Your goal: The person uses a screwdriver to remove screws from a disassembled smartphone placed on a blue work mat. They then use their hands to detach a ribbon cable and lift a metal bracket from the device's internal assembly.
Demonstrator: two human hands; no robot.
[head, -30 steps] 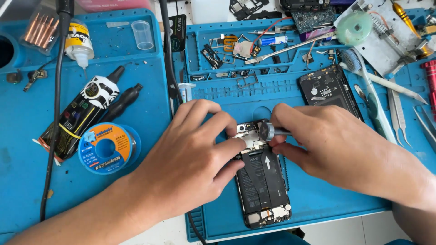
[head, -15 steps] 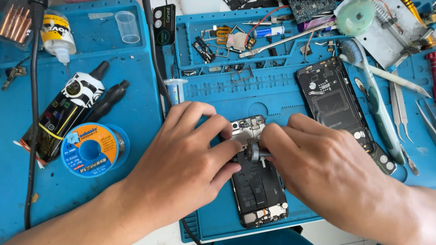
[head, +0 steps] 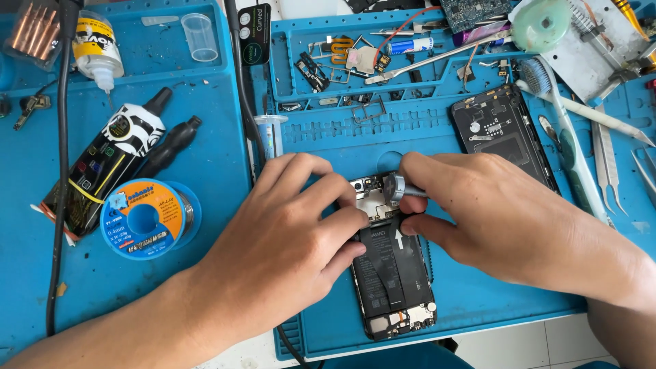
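on a blue mat (head: 171, 287), left hand (head: 287, 232) steadies the opened phone (head: 393, 273); right hand (head: 492, 212) seemingly pinches a screwdriver (head: 396, 186).

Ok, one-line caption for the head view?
Left hand steadies an opened phone on a blue mat while the right hand holds a small screwdriver.
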